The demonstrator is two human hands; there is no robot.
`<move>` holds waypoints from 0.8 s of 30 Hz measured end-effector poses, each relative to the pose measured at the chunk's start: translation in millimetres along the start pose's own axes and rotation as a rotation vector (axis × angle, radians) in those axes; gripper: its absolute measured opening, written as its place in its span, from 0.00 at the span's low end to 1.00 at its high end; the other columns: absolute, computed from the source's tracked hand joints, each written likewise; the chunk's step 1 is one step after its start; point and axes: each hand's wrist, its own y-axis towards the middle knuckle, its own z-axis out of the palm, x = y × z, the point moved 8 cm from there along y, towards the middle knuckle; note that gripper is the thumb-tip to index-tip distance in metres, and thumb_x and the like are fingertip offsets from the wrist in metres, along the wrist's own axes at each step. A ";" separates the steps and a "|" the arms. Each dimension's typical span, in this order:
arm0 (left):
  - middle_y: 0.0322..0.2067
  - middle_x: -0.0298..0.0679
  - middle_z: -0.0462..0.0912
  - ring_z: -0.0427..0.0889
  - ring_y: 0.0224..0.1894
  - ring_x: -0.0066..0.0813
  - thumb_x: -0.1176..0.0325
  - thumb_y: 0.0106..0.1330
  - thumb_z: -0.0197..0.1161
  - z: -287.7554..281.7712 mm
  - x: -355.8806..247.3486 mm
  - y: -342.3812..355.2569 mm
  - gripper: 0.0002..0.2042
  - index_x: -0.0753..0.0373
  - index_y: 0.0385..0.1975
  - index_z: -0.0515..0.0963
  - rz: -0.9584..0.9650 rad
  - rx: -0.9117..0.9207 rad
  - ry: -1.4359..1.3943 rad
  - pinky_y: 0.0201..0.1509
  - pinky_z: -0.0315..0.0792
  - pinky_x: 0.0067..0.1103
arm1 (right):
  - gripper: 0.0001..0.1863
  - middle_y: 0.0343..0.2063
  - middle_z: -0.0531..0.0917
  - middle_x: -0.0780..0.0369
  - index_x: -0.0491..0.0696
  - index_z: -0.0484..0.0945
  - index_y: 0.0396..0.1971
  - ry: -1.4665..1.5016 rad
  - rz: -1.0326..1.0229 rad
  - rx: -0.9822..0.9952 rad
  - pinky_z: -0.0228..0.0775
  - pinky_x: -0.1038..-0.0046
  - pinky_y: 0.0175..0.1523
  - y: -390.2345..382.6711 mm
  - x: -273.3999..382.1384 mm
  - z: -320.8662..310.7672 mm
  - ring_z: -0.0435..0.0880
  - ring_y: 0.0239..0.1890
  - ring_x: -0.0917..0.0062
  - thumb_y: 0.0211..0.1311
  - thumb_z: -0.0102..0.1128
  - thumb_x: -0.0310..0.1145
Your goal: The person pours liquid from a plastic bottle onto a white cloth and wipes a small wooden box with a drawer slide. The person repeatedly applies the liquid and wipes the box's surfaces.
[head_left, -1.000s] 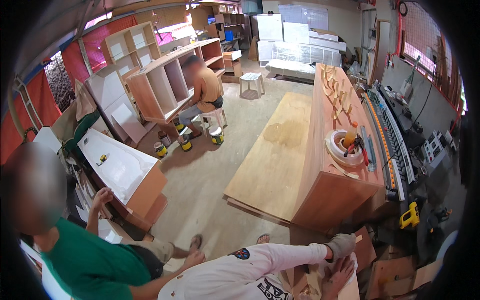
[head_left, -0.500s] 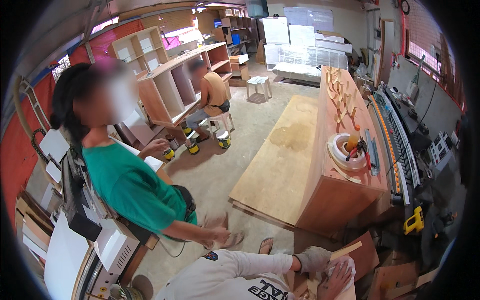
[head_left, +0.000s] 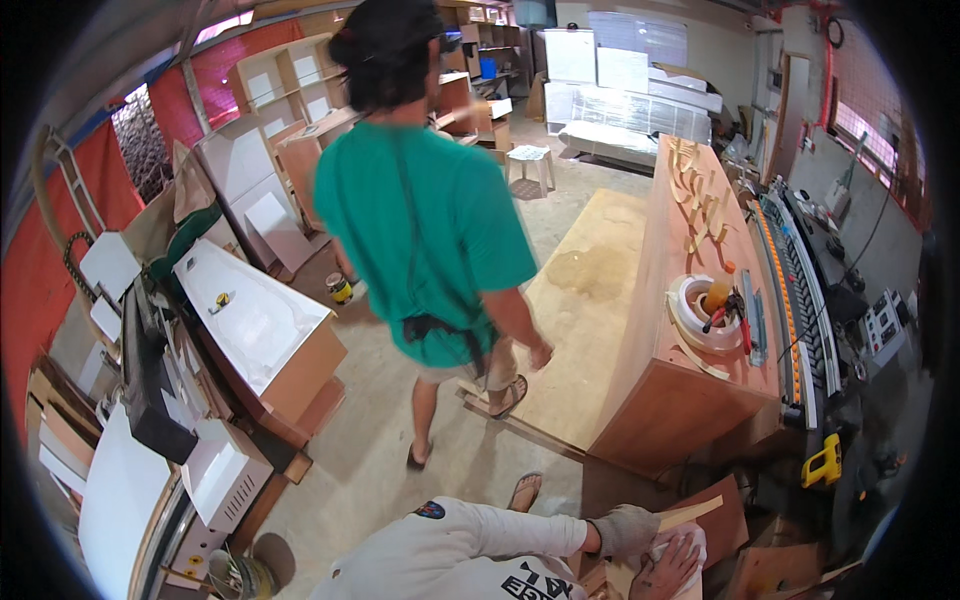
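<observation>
Low in the view, my left hand (head_left: pixel 622 530) wears a grey work glove. It is closed at the end of a pale narrow wooden strip (head_left: pixel 692 514), whose other end sticks out to the right. Just beside it, my bare right hand (head_left: pixel 668 572) lies over a crumpled white cloth (head_left: pixel 688 546), fingers bent onto it and pressing it down. Beneath the cloth is a light wooden piece, mostly covered by my hands. A reddish-brown board (head_left: pixel 728 512) rests right behind the strip.
A person in a green shirt (head_left: pixel 420 230) stands ahead. To the right is a long wooden cabinet (head_left: pixel 650 410) bearing tape rolls (head_left: pixel 690 312), pliers and curled strips; a plywood sheet (head_left: pixel 585 290) lies beside it. A yellow tool (head_left: pixel 822 461) sits at far right. A white-topped cabinet (head_left: pixel 250 310) stands left.
The person in green has walked from the left toward the middle and turned their back. They now hide the seated person. My hands stay at the cloth and strip, having hardly moved.
</observation>
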 end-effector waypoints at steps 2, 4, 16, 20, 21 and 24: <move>0.25 0.53 0.86 0.88 0.29 0.54 0.57 0.64 0.62 4.5 -0.3 2.0 0.17 0.68 0.38 0.80 0.031 0.107 0.007 0.31 0.79 0.44 | 0.32 0.70 0.71 0.51 0.48 0.69 0.70 0.047 0.004 0.041 0.54 0.45 0.74 -3.2 3.5 -7.0 0.66 0.71 0.49 0.71 0.53 0.47; 0.24 0.54 0.86 0.88 0.29 0.54 0.59 0.62 0.62 -18.5 -8.2 -1.8 0.15 0.67 0.30 0.83 0.037 -0.006 -0.061 0.32 0.80 0.43 | 0.28 0.66 0.73 0.47 0.45 0.72 0.67 1.094 0.145 0.104 0.57 0.47 0.73 -3.9 -39.6 29.9 0.70 0.68 0.49 0.73 0.54 0.45; 0.35 0.57 0.85 0.88 0.38 0.54 0.58 0.59 0.64 -58.3 -2.0 -67.0 0.33 0.65 0.65 0.69 -0.044 0.116 -0.801 0.42 0.80 0.44 | 0.26 0.66 0.73 0.45 0.38 0.71 0.67 0.571 -0.355 -0.191 0.54 0.52 0.76 32.6 8.0 -29.1 0.67 0.71 0.50 0.78 0.54 0.38; 0.45 0.56 0.83 0.85 0.45 0.53 0.59 0.60 0.65 3.4 33.2 -59.1 0.35 0.63 0.68 0.67 0.011 0.133 -0.892 0.50 0.78 0.42 | 0.27 0.68 0.71 0.45 0.37 0.69 0.68 0.778 -0.093 -0.103 0.50 0.54 0.78 25.6 31.7 -19.2 0.62 0.75 0.52 0.78 0.54 0.38; 0.48 0.55 0.82 0.83 0.48 0.53 0.60 0.60 0.66 10.2 36.2 -54.4 0.35 0.62 0.69 0.67 0.034 0.118 -0.861 0.54 0.76 0.41 | 0.26 0.68 0.71 0.45 0.37 0.70 0.68 0.770 -0.108 -0.103 0.50 0.54 0.78 23.2 35.5 -19.0 0.62 0.75 0.52 0.79 0.54 0.39; 0.57 0.52 0.80 0.79 0.58 0.53 0.60 0.61 0.67 21.7 45.9 -34.0 0.35 0.60 0.70 0.67 0.121 0.075 -0.766 0.64 0.72 0.40 | 0.24 0.68 0.71 0.45 0.37 0.71 0.66 0.586 -0.155 -0.110 0.50 0.57 0.78 27.9 44.7 -15.0 0.62 0.75 0.51 0.79 0.51 0.37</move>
